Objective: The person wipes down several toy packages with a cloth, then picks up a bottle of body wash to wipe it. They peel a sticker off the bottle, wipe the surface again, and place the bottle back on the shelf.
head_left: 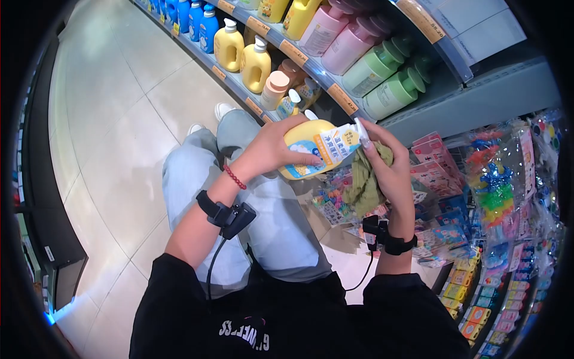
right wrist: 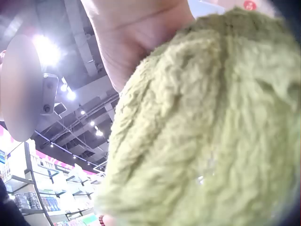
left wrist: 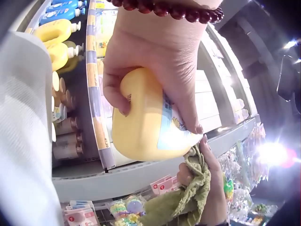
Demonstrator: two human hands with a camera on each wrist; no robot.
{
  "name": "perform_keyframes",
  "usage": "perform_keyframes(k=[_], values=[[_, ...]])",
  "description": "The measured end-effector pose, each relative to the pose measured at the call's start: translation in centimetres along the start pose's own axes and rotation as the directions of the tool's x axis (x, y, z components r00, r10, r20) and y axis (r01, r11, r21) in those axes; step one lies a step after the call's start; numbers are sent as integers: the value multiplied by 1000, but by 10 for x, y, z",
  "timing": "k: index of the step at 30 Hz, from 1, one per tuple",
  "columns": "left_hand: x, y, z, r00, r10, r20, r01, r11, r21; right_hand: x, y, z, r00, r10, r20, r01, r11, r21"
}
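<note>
My left hand [head_left: 270, 145] grips a yellow pump bottle [head_left: 308, 130] round its body, with the thumb across the printed label. The bottle lies tilted, its white pump top [head_left: 360, 130] pointing to the right. At that top are the thumb and fingers of my right hand [head_left: 394, 170], which also holds a crumpled green cloth [head_left: 363, 182]. In the left wrist view the cloth [left wrist: 200, 181] hangs from the right hand below the bottle [left wrist: 141, 127]. The cloth [right wrist: 202, 122] fills most of the right wrist view and hides the fingers there.
A shelf [head_left: 335, 99] of yellow, pink and green pump bottles stands ahead, with blue bottles [head_left: 208, 29] further left. To the right hang packaged toys [head_left: 496, 185] and pink cards [head_left: 433, 161]. The person's knees [head_left: 197, 164] are bent below the hands, above a tiled floor [head_left: 113, 149].
</note>
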State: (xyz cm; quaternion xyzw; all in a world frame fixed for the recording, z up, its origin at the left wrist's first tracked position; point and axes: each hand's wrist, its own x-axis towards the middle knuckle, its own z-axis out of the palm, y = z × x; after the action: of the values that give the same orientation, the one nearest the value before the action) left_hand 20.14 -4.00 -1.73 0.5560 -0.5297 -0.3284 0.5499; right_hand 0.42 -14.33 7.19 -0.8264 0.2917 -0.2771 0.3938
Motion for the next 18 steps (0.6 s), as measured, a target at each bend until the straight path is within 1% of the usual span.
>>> perform_keyframes(k=[1,2,5,8,11,14,17,18], values=[[0,2,-1,1000,-1,-6,1,1000,-5,3,-2,0,999,21,50,-20,1000,-16],[-1,3,-3,1000,-5,-13,4,1000,-10,6,3,0,1000,6,22,-5,1000,-24],[-4,4,-7,999,1,-33,-3,999,-49,14,1,-2,985,134,106,-135,991,4],[-6,4,-12,999,1,-54,-4,998,-63,19,-10,1,965,210,155,-224,972,74],[-9,7,-20,997,3,-72,-7,998,-55,23,-14,6,980,139,146,-130,989,-67],[-13,6,-29,997,17,-80,-20,999,-30,26,-20,13,982,80,174,-56,989,-138],[-18,3,-34,995,65,-78,-68,997,-29,28,-31,8,943,9,333,34,992,-123],[-20,3,-36,994,86,-75,-88,995,-34,30,-35,6,920,-55,389,103,989,-106]])
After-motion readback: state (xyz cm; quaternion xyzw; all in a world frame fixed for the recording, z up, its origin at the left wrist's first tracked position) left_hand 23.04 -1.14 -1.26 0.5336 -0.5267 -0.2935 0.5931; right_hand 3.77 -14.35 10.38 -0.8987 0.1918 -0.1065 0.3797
